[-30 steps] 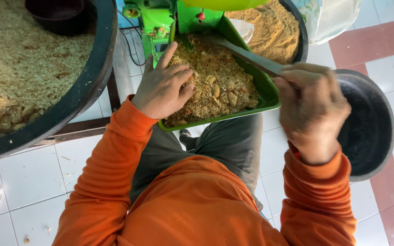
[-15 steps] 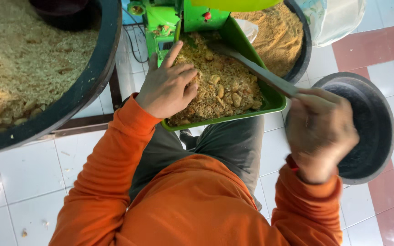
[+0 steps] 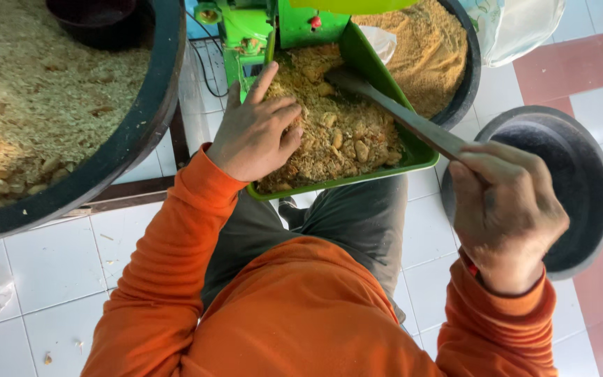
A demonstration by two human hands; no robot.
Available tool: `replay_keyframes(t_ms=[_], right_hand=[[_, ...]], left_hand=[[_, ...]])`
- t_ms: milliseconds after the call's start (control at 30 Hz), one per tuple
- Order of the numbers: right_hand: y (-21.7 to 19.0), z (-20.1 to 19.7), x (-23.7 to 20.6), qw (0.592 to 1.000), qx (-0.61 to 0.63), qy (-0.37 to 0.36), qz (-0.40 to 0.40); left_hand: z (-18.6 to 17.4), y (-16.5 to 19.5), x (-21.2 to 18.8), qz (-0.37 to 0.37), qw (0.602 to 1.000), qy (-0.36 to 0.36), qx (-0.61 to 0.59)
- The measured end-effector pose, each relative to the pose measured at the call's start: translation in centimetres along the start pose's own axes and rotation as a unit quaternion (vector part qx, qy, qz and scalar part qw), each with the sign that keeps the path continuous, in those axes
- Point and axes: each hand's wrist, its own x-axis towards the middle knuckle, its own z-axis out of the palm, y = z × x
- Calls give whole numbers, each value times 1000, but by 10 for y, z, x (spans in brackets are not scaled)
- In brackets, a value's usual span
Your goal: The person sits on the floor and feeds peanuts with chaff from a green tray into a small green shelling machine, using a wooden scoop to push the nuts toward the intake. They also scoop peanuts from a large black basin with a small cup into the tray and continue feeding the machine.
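- left hand (image 3: 254, 136) rests loosely curled on the crumbly mix (image 3: 336, 136) in the green tray (image 3: 423, 155), holding nothing
- right hand (image 3: 507, 213), at 4 o'clock of the tray, fingers closed around a metal scraper (image 3: 399, 115) reaching into the mix

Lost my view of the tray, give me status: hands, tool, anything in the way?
Left hand resting on the crumbly mix in the green tray. Right hand gripping the metal tool, tip in the mix. Nothing in the way; empty dark bowl under right hand.
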Motion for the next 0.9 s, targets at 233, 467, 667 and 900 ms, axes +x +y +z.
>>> replay_keyframes(t_ms=[233, 467, 667, 900], right_hand=[[-10, 41, 7, 999, 30, 26, 2], [-2, 78, -6, 997, 55, 45, 43], [15, 79, -5, 997, 43, 36, 44], [10, -27, -21, 967, 157, 1, 203]], left_hand=[[0, 2, 0, -3, 1000, 9, -6], [0, 2, -1, -14, 1000, -2, -3], [1, 1, 0, -3, 1000, 10, -5], [3, -1, -3, -3, 1000, 10, -14]])
